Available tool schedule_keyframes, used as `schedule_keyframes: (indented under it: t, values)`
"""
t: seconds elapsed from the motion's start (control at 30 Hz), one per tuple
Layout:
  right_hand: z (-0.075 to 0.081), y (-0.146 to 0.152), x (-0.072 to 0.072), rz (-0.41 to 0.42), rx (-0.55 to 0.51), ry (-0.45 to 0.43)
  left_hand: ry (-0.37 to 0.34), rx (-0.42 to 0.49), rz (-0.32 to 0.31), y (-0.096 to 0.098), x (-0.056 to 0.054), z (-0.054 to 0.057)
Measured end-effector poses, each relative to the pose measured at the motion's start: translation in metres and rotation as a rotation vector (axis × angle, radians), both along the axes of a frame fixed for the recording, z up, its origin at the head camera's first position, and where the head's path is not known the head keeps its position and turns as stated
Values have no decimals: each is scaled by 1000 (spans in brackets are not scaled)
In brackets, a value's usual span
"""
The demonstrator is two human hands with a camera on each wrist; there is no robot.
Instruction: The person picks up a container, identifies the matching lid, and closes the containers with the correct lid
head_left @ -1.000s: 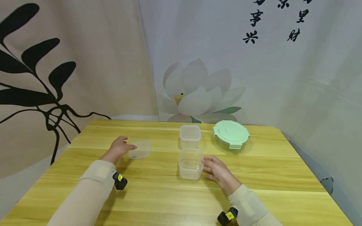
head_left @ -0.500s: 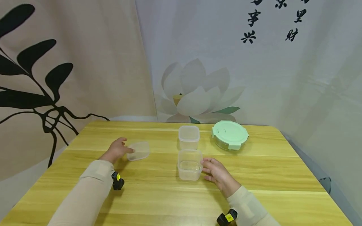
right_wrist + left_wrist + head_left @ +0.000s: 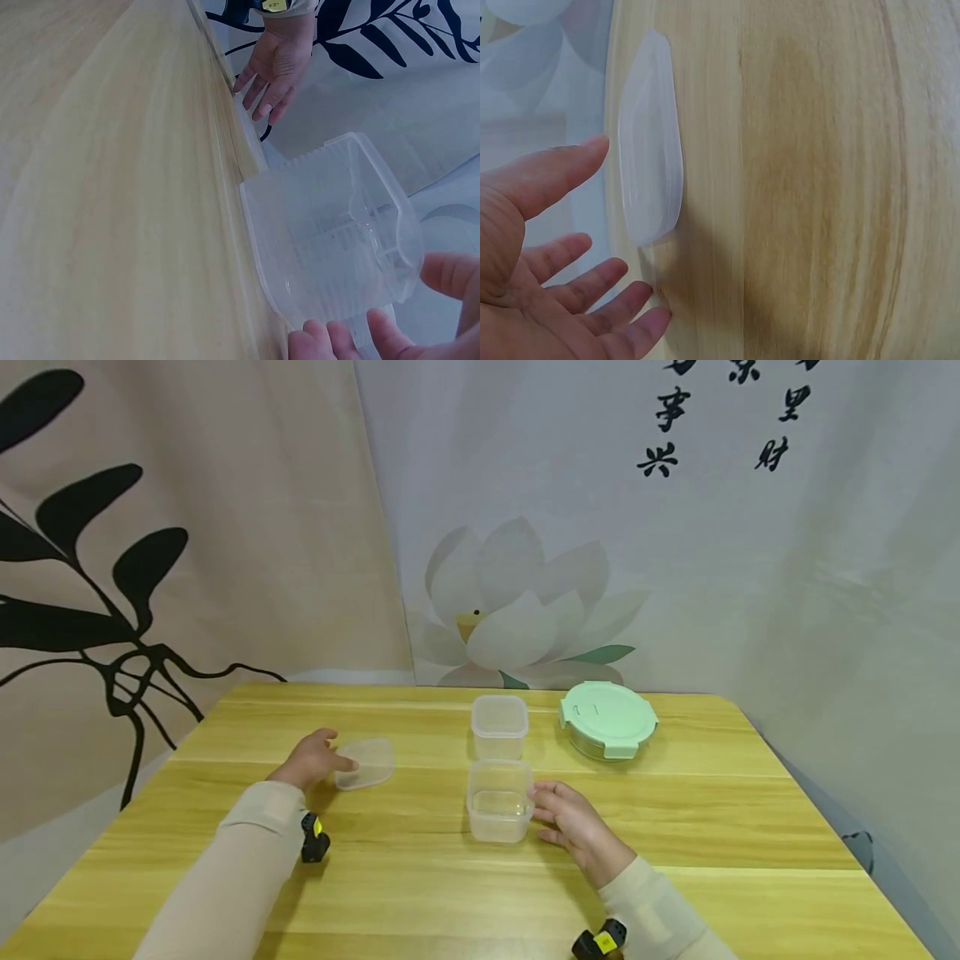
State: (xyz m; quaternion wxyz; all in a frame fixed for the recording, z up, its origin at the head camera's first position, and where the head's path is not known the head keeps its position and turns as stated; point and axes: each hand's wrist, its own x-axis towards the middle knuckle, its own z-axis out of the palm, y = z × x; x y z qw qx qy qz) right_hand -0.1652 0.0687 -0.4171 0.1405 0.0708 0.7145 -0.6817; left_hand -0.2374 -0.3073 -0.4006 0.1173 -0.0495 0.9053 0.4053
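A translucent, rounded-square plastic lid (image 3: pixel 365 764) lies on the table at the left. Beside it is my left hand (image 3: pixel 315 758), fingers spread and relaxed; its thumb overlaps the lid's edge in the head view, while the left wrist view has a gap between the thumb and the lid (image 3: pixel 652 142). Nothing is in that palm. At mid-table stands an uncovered clear plastic food container (image 3: pixel 500 827). My right hand (image 3: pixel 576 828) is at its right side, fingers loosely bent, with fingertips right at the wall and the thumb near the rim of the container (image 3: pixel 322 232).
Directly behind the uncovered container is a second clear container (image 3: pixel 499 718) with its lid on. To its right stands a round glass box (image 3: pixel 609 714) with a mint-green clip lid. A printed curtain (image 3: pixel 525 485) hangs behind the wooden table (image 3: pixel 420 893).
The head view has shifted slightly. Both hands, the lid and the containers keep their places relative to one another.
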Motion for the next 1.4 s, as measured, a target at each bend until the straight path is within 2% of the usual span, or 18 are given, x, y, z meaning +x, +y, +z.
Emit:
schedule_keyframes:
  t: [0.2,0.53,0.77,1.07,1.23,1.4]
  values:
    - [-1,0,0,4,1,4,11,-53,-24,6,-1,0]
    - [-2,0,-1,17,2,3,33,-164,-4,15,3,-2]
    - [-3,0,-1,15,-1,7,48,-184,-14,15,3,-4]
    - [-3,0,-1,9,-2,4,75,-161,5,13,1,-12]
    - [-4,-1,0,11,-4,7,80,-112,7,13,2,-13]
    - [-3,-1,0,15,0,8,121,-48,-7,11,-2,-16]
